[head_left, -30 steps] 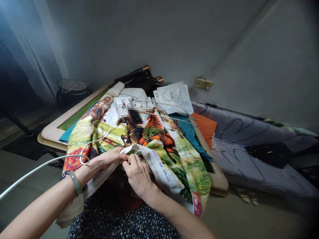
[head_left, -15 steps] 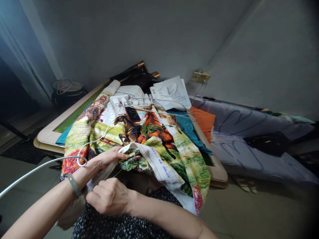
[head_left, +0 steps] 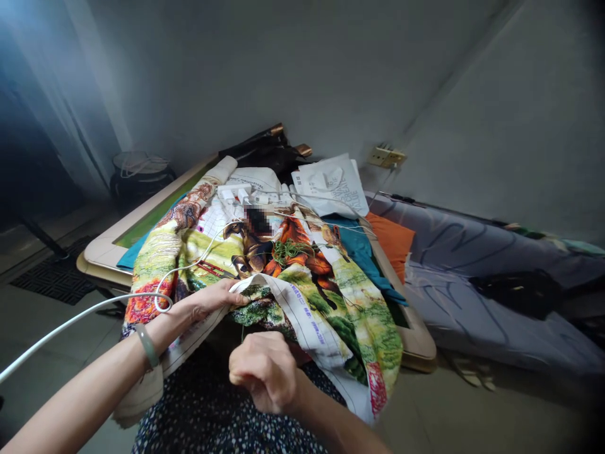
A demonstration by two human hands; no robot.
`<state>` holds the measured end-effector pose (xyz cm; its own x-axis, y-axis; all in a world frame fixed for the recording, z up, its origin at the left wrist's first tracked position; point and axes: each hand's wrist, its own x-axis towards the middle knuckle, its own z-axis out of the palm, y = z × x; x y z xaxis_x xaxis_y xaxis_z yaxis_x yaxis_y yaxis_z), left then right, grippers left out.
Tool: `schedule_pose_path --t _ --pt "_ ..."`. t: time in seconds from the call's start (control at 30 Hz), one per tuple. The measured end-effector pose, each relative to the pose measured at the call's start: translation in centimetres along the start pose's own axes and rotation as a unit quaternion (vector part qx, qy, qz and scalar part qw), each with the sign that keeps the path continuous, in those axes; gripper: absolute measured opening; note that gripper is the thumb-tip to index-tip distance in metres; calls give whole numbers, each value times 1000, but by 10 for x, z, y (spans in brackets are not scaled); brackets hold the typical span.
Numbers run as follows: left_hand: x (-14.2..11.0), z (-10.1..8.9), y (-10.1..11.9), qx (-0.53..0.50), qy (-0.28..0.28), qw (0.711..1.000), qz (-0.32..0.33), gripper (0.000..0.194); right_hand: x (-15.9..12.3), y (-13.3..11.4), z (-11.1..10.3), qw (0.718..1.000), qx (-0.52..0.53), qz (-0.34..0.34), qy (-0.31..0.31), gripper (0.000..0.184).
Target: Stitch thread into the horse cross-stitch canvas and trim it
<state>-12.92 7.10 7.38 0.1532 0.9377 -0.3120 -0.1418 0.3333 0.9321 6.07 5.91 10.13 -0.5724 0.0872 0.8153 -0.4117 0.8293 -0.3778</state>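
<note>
A large embroidery cloth (head_left: 378, 321) with a horse picture is bunched toward me, its white printed border folded over. My left hand (head_left: 220, 297) pinches that folded edge, thumb on top and fingers underneath. Just below, above my patterned dark clothing, my right hand (head_left: 265, 369) is closed, knuckles up. A thin thread (head_left: 242, 332) runs from the cloth toward it; any needle in its fingers is hidden. A tangle of green thread (head_left: 288, 251) lies on the picture, and red scissors-like tools (head_left: 215, 269) rest left of it.
A white cable (head_left: 70, 325) loops over my left forearm onto the cloth. White chargers (head_left: 236, 192) and a white bag (head_left: 331, 186) lie farther back on the pale-edged table (head_left: 97, 252). Behind it stands a wall with a socket (head_left: 386, 156); a covered sofa (head_left: 449, 271) is at the right.
My right hand has moved right, and turned at the wrist, staying closed. My left hand keeps its grip on the cloth edge. The whole view has shifted slightly.
</note>
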Motion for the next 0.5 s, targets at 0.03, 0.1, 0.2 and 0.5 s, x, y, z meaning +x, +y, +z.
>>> schedule_pose_path --t 0.03,0.1,0.2,0.5 --pt "0 0 0 12 -2 1000 5 36 0 -3 -3 1000 4 1 9 12" --pt "0 -1 2 49 -6 999 21 37 -2 -6 -8 999 21 13 20 15" --pt "-6 -2 8 156 -9 985 66 38 -7 -7 -17 990 61 94 81 17" --pt "-43 31 -25 533 255 789 171 23 -47 38 -31 935 43 311 -167 25"
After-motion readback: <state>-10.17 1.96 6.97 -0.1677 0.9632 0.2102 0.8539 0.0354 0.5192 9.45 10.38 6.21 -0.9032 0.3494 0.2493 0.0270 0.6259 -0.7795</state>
